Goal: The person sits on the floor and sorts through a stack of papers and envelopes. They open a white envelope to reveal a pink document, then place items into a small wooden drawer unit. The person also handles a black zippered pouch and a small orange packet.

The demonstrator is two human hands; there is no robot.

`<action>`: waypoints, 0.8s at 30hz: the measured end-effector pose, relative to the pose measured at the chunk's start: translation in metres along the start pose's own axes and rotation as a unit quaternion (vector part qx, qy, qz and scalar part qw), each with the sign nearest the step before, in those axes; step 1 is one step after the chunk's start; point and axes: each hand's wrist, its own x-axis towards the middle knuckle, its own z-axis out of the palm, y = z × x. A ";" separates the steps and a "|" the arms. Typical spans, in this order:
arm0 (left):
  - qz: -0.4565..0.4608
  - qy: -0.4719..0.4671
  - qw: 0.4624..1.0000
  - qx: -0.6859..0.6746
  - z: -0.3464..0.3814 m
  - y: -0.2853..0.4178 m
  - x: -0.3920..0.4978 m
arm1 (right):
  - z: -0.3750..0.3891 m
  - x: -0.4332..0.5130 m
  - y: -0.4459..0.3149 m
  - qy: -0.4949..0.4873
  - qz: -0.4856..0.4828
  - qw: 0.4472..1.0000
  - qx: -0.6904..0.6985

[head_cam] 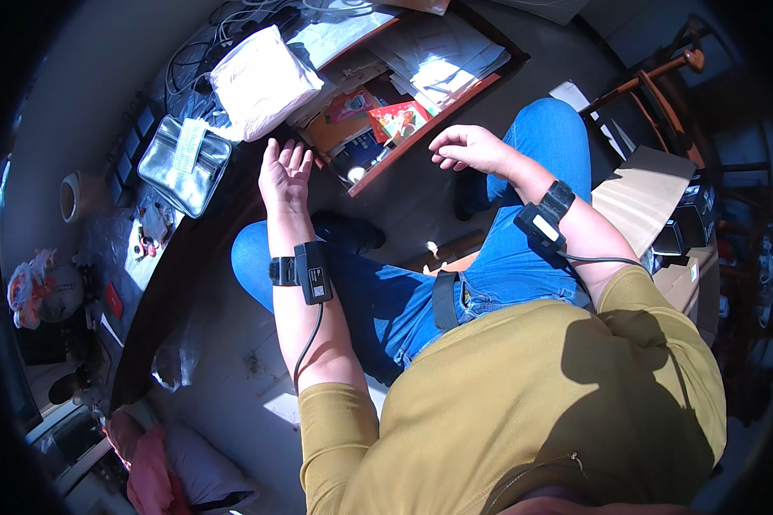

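Note:
My left hand is raised with its palm up and its fingers spread, holding nothing. Just beyond its fingertips a white soft-wrapped package sits on the desk's edge. To the left of that hand lies a shiny dark zip pouch with a pale printed strip across it. My right hand hovers beside the front of an open wooden drawer, its fingers loosely bent and nothing visible in them. Inside the drawer are a red illustrated card, a dark blue item, a small white round object and stacked papers.
Tangled cables run over the back of the desk. A tape roll stands at the left. Cardboard boxes and a wooden chair are at my right. A pillow lies at lower left, near a clear plastic bag.

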 end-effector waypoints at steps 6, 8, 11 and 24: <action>-0.040 -0.003 0.995 -0.096 0.018 0.008 0.024 | -0.010 0.013 0.011 0.105 -0.022 0.994 0.026; -0.035 -0.011 0.991 -0.129 0.022 0.012 0.032 | -0.020 0.020 0.011 0.199 -0.094 0.975 -0.030; -0.009 0.011 0.989 -0.150 0.024 0.011 0.044 | -0.040 0.026 0.013 0.303 -0.158 0.934 -0.102; 0.017 0.061 0.992 -0.113 0.035 0.004 0.075 | -0.036 0.025 0.019 0.138 -0.072 0.987 0.033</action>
